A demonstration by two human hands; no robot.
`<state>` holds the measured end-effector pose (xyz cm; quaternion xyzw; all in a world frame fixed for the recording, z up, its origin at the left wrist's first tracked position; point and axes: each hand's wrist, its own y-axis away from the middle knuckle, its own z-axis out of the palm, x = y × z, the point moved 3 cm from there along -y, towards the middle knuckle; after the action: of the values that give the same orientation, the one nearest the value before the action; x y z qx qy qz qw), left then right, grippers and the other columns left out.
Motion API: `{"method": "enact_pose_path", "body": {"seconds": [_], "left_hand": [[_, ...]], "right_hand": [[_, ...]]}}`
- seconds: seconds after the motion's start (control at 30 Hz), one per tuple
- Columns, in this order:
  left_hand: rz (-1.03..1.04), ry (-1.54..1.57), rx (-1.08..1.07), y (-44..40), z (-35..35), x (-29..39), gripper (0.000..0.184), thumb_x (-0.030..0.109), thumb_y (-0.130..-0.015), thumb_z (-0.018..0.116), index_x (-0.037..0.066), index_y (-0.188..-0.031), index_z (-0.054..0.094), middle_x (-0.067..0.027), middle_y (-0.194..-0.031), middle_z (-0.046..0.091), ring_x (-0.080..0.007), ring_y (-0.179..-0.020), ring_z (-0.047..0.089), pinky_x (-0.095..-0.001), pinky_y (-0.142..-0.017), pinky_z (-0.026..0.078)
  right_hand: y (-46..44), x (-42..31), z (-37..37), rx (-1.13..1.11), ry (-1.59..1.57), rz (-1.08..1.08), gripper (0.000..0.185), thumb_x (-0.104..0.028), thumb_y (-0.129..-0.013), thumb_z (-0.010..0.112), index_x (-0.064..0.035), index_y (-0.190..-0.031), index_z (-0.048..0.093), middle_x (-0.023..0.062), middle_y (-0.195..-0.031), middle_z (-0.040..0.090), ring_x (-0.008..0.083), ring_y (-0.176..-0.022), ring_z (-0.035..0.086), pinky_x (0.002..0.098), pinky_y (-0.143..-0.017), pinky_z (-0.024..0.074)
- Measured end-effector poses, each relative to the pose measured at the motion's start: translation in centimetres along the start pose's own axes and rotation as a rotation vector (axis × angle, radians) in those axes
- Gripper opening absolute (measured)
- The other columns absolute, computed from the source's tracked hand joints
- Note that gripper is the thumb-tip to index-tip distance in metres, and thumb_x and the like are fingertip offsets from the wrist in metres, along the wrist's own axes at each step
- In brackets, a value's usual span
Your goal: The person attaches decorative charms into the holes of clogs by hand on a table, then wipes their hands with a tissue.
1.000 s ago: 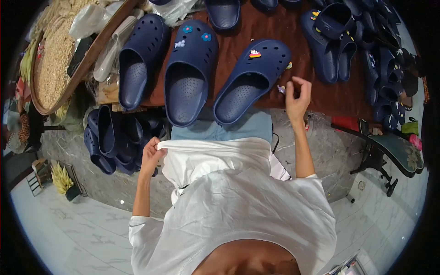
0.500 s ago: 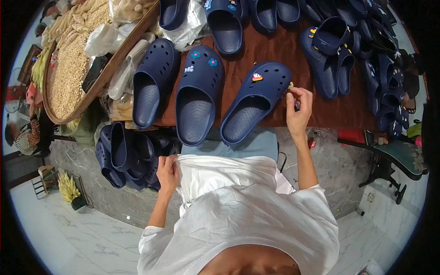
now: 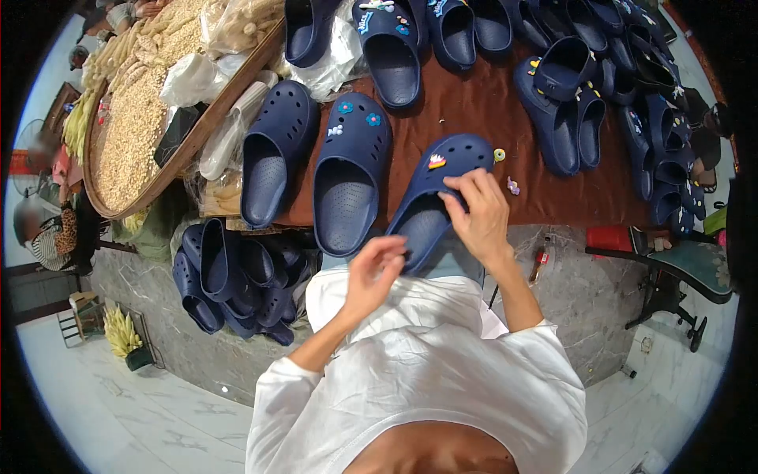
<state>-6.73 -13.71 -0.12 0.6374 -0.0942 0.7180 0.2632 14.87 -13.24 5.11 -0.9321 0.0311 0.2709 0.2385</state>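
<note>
A navy clog point(image 3: 434, 180) with a small multicoloured charm point(image 3: 436, 161) on its upper lies tilted at the table's front edge. My right hand point(image 3: 480, 215) is at its right side, fingers bent over the upper and thumb by the foot opening. My left hand point(image 3: 374, 275) is beside the heel, thumb and fingers apart, with nothing seen in it. A round yellow charm point(image 3: 499, 155) and a small pale purple charm point(image 3: 513, 186) lie on the brown cloth right of the clog. To the left, another clog point(image 3: 353, 170) bears two blue flower charms and a white one.
A plain navy clog point(image 3: 278, 150) stands farther left, beside a large woven tray point(image 3: 162, 170) of pale grains. More clogs point(image 3: 564, 110) crowd the brown cloth point(image 3: 474, 103) at right and back. Several clogs point(image 3: 237, 268) hang or lie below the table's left edge.
My right hand moved left from the yellow charm onto the clog, leaving both loose charms visible. My left hand rose from my shirt to the heel. The clog's toe shifted slightly left.
</note>
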Motion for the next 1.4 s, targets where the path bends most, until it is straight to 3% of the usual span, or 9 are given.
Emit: {"method": "enact_pose_path", "body": {"seconds": [0.1,0.17,0.3,0.37,0.47,0.63,0.9,1.17,1.4], "left_hand": [[-0.199,0.337,-0.05,-3.1,3.1,-0.7,0.031,0.02,-0.097,0.057,0.001,-0.121,0.057,-0.01,-0.112,0.061,-0.0169,-0.103,0.06,-0.0296,-0.093,0.047],[-0.455,0.968,-0.047,-4.5,4.1,-2.5,0.043,0.036,-0.098,0.054,0.001,-0.123,0.054,-0.0103,-0.119,0.058,-0.0209,-0.112,0.056,-0.0361,-0.102,0.042],[-0.428,0.991,0.125,-5.3,4.6,-2.0,0.051,0.045,-0.095,0.057,0.002,-0.124,0.051,-0.0097,-0.122,0.055,-0.0228,-0.117,0.053,-0.0384,-0.106,0.039],[-0.444,1.047,0.14,-5.6,5.1,-2.5,0.047,0.042,-0.094,0.06,0.005,-0.123,0.052,-0.0077,-0.12,0.056,-0.0231,-0.117,0.053,-0.0394,-0.108,0.038],[-0.463,1.093,0.132,-5.9,5.6,-2.7,0.036,0.025,-0.093,0.065,0.007,-0.122,0.053,-0.0074,-0.119,0.057,-0.0225,-0.117,0.053,-0.0398,-0.107,0.041],[-0.451,1.213,0.153,-6.8,6.0,-2.8,0.035,0.017,-0.092,0.062,0.004,-0.122,0.051,-0.0096,-0.117,0.057,-0.0228,-0.117,0.054,-0.0397,-0.107,0.043],[-0.492,1.179,0.206,-9.5,6.8,-3.0,0.051,0.019,-0.092,0.06,0.006,-0.138,0.043,-0.0107,-0.14,0.05,-0.0235,-0.127,0.05,-0.0426,-0.111,0.037],[-0.476,1.219,0.142,-9.8,6.6,-3.5,0.049,0.017,-0.097,0.053,0.004,-0.142,0.038,-0.0138,-0.143,0.046,-0.0274,-0.132,0.047,-0.0462,-0.114,0.034],[-0.521,1.288,0.228,-9.8,7.0,-2.2,0.045,0.02,-0.104,0.042,0.001,-0.144,0.036,-0.016,-0.147,0.043,-0.0293,-0.136,0.043,-0.0474,-0.118,0.029]], "right_hand": [[1.4,-1.7,0.4,-0.064,-0.084,-0.005,0.019,-0.009,-0.078,0.072,-0.0034,-0.095,0.066,0.0087,-0.091,0.057,0.0284,-0.085,0.059,0.0398,-0.074,0.0486],[1.8,-2.2,0.3,-0.087,-0.086,0.003,0.019,-0.009,-0.078,0.072,-0.0033,-0.095,0.066,0.0086,-0.091,0.057,0.0282,-0.086,0.059,0.0397,-0.074,0.0488],[1.1,-2.2,-0.5,-0.202,-0.219,0.074,0.016,-0.01,-0.081,0.071,-0.0035,-0.095,0.066,0.0091,-0.09,0.059,0.0282,-0.087,0.059,0.038,-0.075,0.049],[0.2,-1.3,-0.5,-0.25,-0.335,0.171,0.016,-0.014,-0.084,0.071,-0.0036,-0.095,0.067,0.01,-0.089,0.061,0.0292,-0.088,0.06,0.0377,-0.077,0.0485],[-1.9,-0.2,0.4,-0.118,-0.115,-0.039,0.017,-0.015,-0.087,0.067,-0.0044,-0.101,0.067,0.0112,-0.097,0.061,0.0314,-0.094,0.058,0.0402,-0.082,0.0469],[-3.7,1.9,2.9,-0.339,-0.116,-0.111,0.026,-0.023,-0.09,0.063,-0.0051,-0.108,0.068,0.0111,-0.103,0.059,0.0306,-0.098,0.055,0.0415,-0.088,0.0431],[-5.1,2.5,3.3,-0.41,-0.086,-0.165,0.025,-0.027,-0.083,0.07,-0.008,-0.1,0.071,0.0098,-0.096,0.057,0.0284,-0.093,0.057,0.0405,-0.08,0.0465],[-6.2,2.7,4.2,-0.443,-0.094,-0.137,0.028,-0.03,-0.074,0.077,-0.0093,-0.079,0.058,0.0065,-0.084,0.055,0.0273,-0.085,0.059,0.0417,-0.07,0.046],[-6.5,2.7,4.8,-0.459,-0.09,-0.121,0.027,-0.026,-0.071,0.076,-0.0087,-0.076,0.056,0.0075,-0.079,0.054,0.029,-0.081,0.059,0.0418,-0.068,0.0453]]}}
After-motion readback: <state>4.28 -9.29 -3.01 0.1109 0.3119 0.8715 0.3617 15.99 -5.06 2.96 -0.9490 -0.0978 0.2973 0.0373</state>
